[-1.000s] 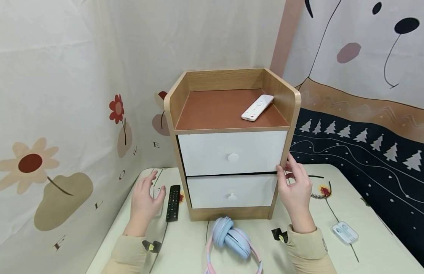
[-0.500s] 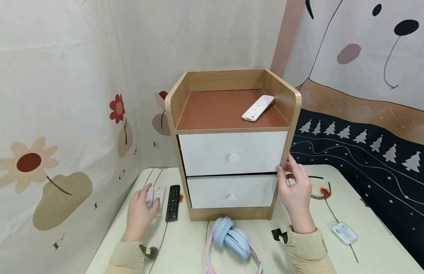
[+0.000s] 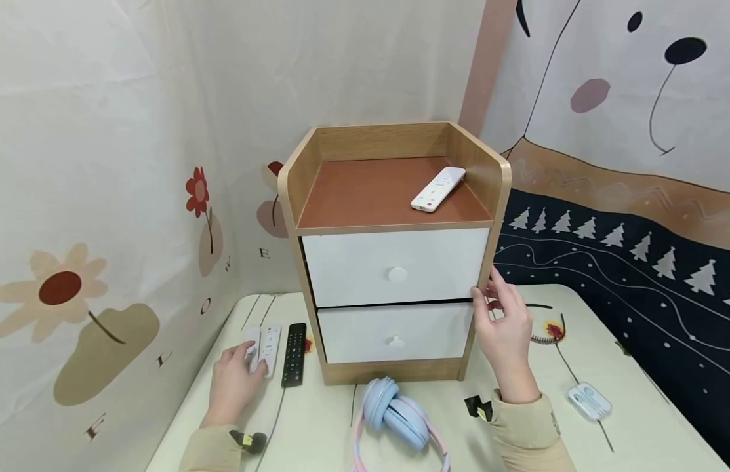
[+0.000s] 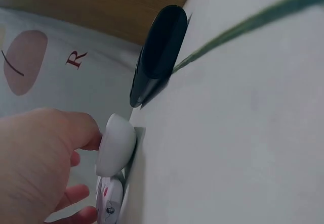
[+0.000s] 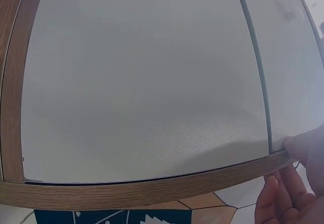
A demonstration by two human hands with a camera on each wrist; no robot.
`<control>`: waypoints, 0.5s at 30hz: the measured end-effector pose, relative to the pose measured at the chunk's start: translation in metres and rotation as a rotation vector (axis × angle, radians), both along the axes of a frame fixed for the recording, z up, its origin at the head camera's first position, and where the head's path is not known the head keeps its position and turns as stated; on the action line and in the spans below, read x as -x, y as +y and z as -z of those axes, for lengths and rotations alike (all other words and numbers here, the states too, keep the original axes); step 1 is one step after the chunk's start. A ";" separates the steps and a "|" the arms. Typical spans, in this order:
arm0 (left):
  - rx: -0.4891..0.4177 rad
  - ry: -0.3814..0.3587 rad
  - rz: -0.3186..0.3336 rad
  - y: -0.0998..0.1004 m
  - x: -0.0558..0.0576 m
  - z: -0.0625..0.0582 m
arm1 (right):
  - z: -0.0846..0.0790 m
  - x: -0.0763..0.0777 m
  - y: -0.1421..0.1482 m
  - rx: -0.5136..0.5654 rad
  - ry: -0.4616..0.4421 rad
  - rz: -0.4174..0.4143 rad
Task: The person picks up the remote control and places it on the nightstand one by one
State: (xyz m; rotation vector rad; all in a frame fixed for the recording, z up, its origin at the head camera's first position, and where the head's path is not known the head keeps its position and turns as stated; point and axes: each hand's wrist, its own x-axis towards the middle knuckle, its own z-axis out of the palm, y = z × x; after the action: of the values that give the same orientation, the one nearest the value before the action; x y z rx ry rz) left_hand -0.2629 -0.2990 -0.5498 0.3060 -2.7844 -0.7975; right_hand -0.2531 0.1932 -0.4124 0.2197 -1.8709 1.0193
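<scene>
My left hand [image 3: 230,387] is over two white remotes lying side by side on the table, the left one [image 3: 253,335] partly covered by its fingers. In the left wrist view my thumb touches the top of the nearer white remote [image 4: 117,145], with other fingers beside the farther one [image 4: 108,204]. A black remote [image 3: 294,355] lies just to their right. My right hand [image 3: 507,335] holds the right edge of a wooden cabinet [image 3: 394,373], thumb on the front and fingers along the side. Both its white drawers [image 3: 347,265] are closed.
A third white remote [image 3: 438,189] lies on the cabinet's brown top. Blue and pink headphones [image 3: 403,419] are in front of the cabinet. Earphones in a clear case [image 3: 589,401] lie at the right of the table. Printed curtains [image 3: 134,164] stand behind.
My left hand has come down and slightly left, from above the table onto the white remotes. My right hand has stayed on the cabinet's edge.
</scene>
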 end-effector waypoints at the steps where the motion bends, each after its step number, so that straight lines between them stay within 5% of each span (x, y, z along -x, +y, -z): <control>1: 0.001 -0.012 -0.002 0.000 0.000 0.001 | 0.000 0.000 0.000 -0.001 -0.003 0.000; 15: 0.005 -0.011 -0.035 -0.006 -0.004 0.004 | -0.001 -0.001 0.000 0.001 0.001 -0.004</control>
State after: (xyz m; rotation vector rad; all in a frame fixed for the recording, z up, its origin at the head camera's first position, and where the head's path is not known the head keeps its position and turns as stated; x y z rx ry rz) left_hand -0.2591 -0.3049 -0.5540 0.3587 -2.7825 -0.7833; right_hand -0.2521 0.1930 -0.4112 0.2234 -1.8696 1.0228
